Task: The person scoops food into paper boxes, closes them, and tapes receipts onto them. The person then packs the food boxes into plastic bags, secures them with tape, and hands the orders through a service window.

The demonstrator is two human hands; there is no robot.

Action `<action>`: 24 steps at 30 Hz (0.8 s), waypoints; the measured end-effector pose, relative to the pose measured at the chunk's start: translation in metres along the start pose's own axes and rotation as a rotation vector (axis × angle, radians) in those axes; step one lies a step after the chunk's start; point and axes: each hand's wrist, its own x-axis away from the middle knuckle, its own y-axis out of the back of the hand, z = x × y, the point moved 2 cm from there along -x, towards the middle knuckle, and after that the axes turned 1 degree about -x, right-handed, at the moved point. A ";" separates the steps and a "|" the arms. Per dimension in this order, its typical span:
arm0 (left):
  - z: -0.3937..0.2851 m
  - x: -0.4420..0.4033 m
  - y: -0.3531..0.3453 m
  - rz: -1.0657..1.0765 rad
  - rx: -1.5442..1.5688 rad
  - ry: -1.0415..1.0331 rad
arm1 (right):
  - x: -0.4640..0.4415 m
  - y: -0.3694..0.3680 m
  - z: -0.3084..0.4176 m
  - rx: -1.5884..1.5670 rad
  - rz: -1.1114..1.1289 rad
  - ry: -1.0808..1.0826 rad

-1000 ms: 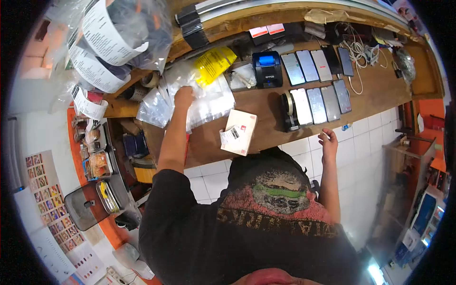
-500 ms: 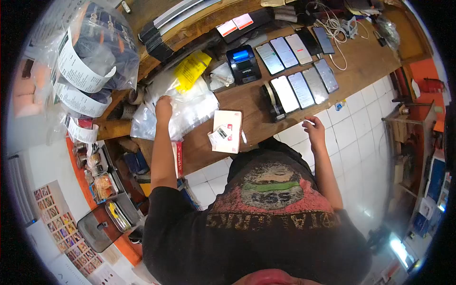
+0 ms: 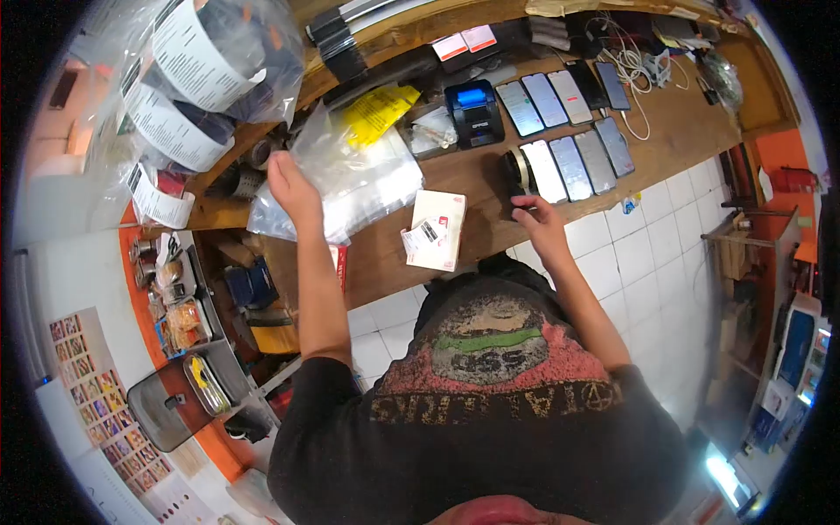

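Clear plastic bulges at far left in a hanging bag (image 3: 273, 87), fronted by printed paper strips (image 3: 206, 66). Next comes the left hand (image 3: 295, 191), over the left side of a loose pile of clear plastic bags (image 3: 376, 185) on the brown wooden table (image 3: 674, 131); a yellow bag (image 3: 382, 114) lies across the far part of the pile. Film this thin and slippery would, I judge, handle best by one edge, pinched lightly, so that layers part singly and the sheets beneath stay flat. The left forearm reaches straight forward, the hand lifted and its fingers drawn close together; glare and the hand's own back hide the fingertips, so I cannot tell whether they grip film.

Right of the pile lies a white box (image 3: 450, 229) with a paper label (image 3: 428, 234), near the front edge, and beyond it a black printer (image 3: 475, 131). The right hand (image 3: 535, 217) hangs by the table's edge, forearm angled inward, fingers loosely curled and apart, nothing visible in them. They are near what looks like a tape dispenser (image 3: 520, 171), just left of two rows of phones (image 3: 573, 166).
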 end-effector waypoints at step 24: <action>0.016 0.176 -0.057 0.805 0.765 1.070 | 0.036 -0.023 0.118 -0.452 0.570 -0.012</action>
